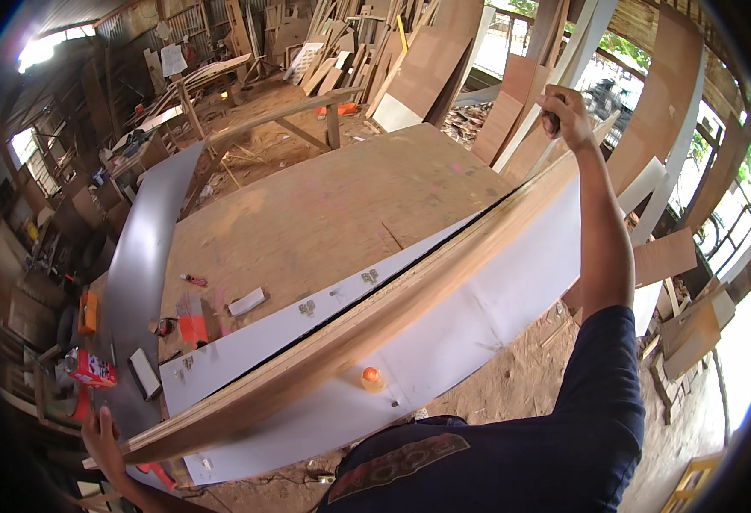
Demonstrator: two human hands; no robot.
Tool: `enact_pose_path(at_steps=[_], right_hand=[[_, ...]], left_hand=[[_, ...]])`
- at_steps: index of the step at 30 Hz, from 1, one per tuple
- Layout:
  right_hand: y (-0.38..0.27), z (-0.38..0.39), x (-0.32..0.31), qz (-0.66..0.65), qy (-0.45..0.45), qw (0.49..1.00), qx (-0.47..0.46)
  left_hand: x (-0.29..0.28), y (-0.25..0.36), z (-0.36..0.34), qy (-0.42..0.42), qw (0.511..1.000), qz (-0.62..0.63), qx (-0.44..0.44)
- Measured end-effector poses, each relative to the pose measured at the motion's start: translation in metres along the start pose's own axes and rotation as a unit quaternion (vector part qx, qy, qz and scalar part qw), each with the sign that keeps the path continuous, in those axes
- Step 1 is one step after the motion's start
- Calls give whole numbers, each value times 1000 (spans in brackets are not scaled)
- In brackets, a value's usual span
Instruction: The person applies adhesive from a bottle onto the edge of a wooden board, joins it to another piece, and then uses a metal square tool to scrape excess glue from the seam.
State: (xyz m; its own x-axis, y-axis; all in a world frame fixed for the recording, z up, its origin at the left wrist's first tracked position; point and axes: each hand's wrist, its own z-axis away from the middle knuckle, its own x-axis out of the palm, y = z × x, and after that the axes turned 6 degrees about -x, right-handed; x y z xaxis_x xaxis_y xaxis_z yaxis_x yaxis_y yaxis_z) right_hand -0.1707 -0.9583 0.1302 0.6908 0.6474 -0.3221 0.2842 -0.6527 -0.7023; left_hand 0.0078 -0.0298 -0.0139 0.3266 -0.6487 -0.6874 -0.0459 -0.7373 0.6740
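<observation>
Caution: the long wooden board [375, 325], lying diagonally across the white panel [469, 329] on the tabletop [307, 205], could slip or swing and scuff that surface or strike the small orange object [373, 380], should its ends be moved unevenly. The board extends between the two grips: its near end is at the left hand [104, 443], whose closure cannot be determined; its far end is beside the right hand [568, 118], fingers curled closed, contents indeterminable.

Lettering [405, 462] on shirt [521, 462] and red box [93, 368] looks unreadable
</observation>
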Motion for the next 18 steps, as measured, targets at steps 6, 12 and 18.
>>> enact_pose_path(at_steps=[6,12,18], right_hand=[[55,24,-37,-69,92,993,21],[72,19,-42,-84,166,981,63],[35,-8,-96,68,161,984,17]], left_hand=[[-1,-3,4,-4,1000,7,7],[-9,-24,10,21,999,24,-7],[-11,-24,20,-6,999,35,0]])
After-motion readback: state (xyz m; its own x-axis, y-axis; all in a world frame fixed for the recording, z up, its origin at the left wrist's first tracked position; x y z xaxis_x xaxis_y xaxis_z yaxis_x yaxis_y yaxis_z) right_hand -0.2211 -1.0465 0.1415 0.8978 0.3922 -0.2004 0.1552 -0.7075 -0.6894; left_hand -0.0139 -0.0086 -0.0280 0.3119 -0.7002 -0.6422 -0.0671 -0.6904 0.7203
